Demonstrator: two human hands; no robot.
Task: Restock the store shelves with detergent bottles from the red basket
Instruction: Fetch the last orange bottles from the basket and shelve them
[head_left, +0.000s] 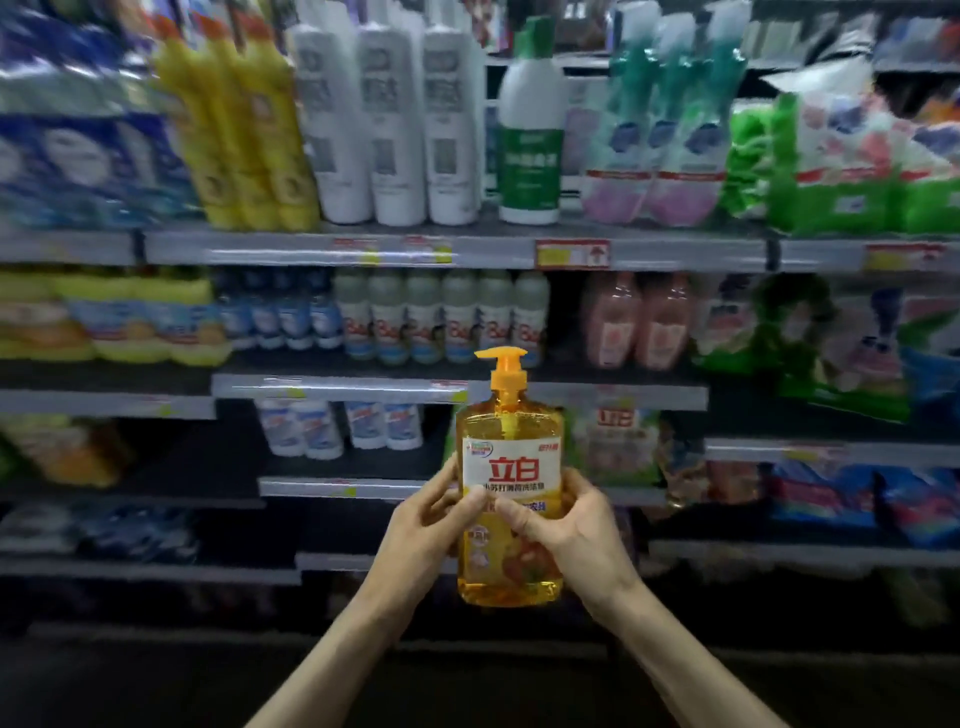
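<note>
Plainly, both hands are occupied with one thing. The left hand (423, 525) curls round the left flank of the detergent bottle (511, 441), its thumb laid across the white label (511, 470). The right hand (571, 525) clasps the opposite flank in the same way, so the two thumbs nearly meet on the front. The bottle hangs upright in the air between them, in front of the shelves (332, 387) and touching none.

Amber liquid fills it up to the shoulder, so it is probably heavy for its size, with most of the weight low down. The clear plastic wall looks stiff, though it may give a little under a hard squeeze. The glossy skin and label could be slippery in a dry palm.

The orange pump (502, 361) sits on a slim neck and looks like a poor place to lift from. The broad waist, where the hands are, seems the sound hold, and a palm under the base would help when setting it down.

Behind it, rows of white bottles (384, 423) and soft packs (618, 441) crowd the shelves. The red basket is not in view.
</note>
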